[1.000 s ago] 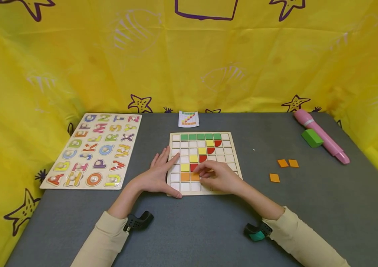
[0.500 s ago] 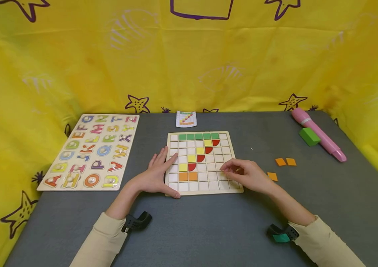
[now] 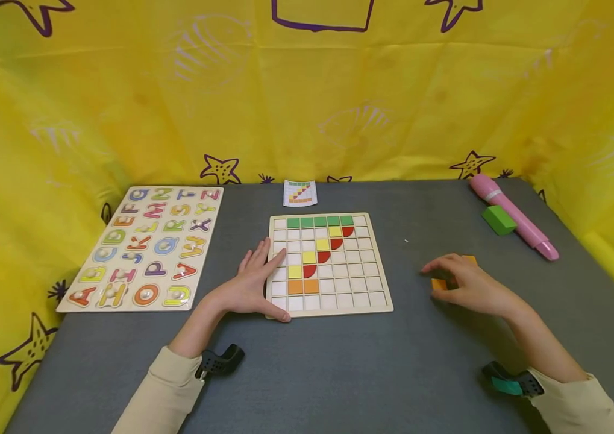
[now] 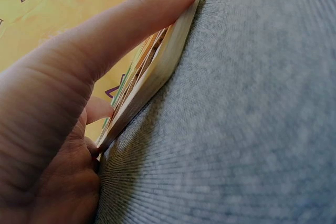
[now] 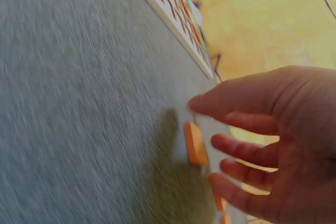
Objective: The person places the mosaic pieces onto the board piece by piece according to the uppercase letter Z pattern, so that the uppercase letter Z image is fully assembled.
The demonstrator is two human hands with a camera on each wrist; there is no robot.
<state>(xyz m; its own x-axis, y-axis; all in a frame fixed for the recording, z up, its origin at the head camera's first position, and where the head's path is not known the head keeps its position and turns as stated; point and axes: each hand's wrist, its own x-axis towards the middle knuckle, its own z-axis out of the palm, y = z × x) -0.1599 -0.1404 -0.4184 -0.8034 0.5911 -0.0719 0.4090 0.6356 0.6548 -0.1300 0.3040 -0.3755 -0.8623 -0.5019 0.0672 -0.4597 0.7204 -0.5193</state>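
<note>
My left hand (image 3: 252, 283) rests on the left edge of a wooden grid board (image 3: 347, 305), fingers spread, thumb on its front edge. In the left wrist view the thumb (image 4: 142, 17) lies straight along the frame. On the board are a row of green squares (image 3: 320, 222), a diagonal of yellow squares with red quarter-circles (image 3: 323, 257), and two orange squares (image 3: 303, 286). Off to the right, my right hand (image 3: 472, 286) hovers over loose orange square tiles. Its fingers are loosely bent with nothing between them; one orange tile (image 5: 195, 144) lies just past the thumb tip.
A small pattern card (image 3: 300, 193) lies behind the board. To the left is a wooden alphabet puzzle (image 3: 141, 253). At the back right lie a pink microphone-shaped stick (image 3: 523, 220) and a green block (image 3: 499, 220). A yellow printed cloth (image 3: 296, 108) hangs behind the table.
My right hand has left the second orange square on the board and moved right, over the loose orange tiles. My left hand has stayed on the board's edge.
</note>
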